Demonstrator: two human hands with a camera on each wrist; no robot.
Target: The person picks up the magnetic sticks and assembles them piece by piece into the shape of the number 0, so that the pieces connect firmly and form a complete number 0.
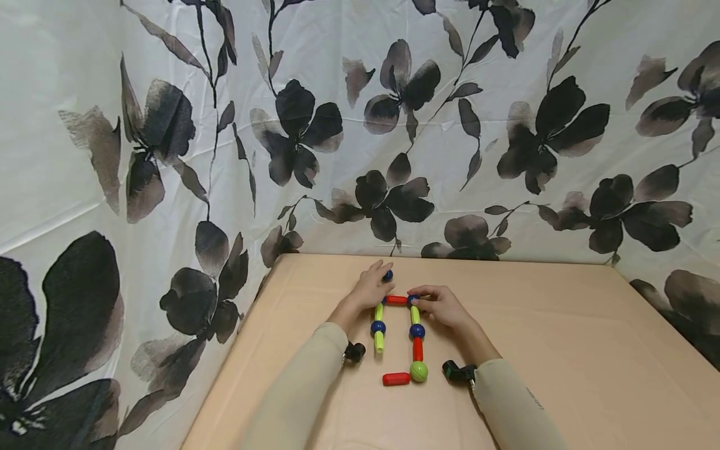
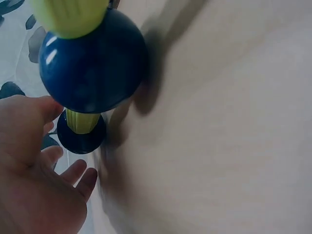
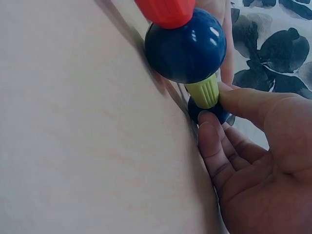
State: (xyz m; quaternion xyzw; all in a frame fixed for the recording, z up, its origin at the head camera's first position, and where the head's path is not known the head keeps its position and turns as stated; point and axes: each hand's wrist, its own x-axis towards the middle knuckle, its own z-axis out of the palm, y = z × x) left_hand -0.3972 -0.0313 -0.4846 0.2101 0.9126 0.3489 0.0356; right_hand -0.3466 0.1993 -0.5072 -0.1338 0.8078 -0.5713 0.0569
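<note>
Colourful rods and balls are joined into a frame on the table. My right hand [image 1: 445, 306] pinches the upper right blue ball [image 3: 193, 111], where a red rod [image 1: 397, 300] meets a yellow-green rod [image 1: 415, 314]. My left hand [image 1: 367, 289] is at the upper left corner, its fingers spread beside a blue ball [image 2: 82, 144]; firm contact cannot be seen. Another blue ball [image 1: 388, 275] shows by its fingertips. Down the left side are a blue ball [image 1: 378, 327] and a yellow-green rod [image 1: 379, 342]. On the right side follow a blue ball [image 1: 417, 331] and red rod [image 1: 418, 349].
At the near end of the right side is a green ball [image 1: 419, 372], with a red rod [image 1: 396, 379] pointing left from it. The light wooden-toned table [image 1: 540, 350] ends at a curtain [image 1: 472, 150] with dark flowers. Each wrist carries a small black camera [image 1: 458, 372].
</note>
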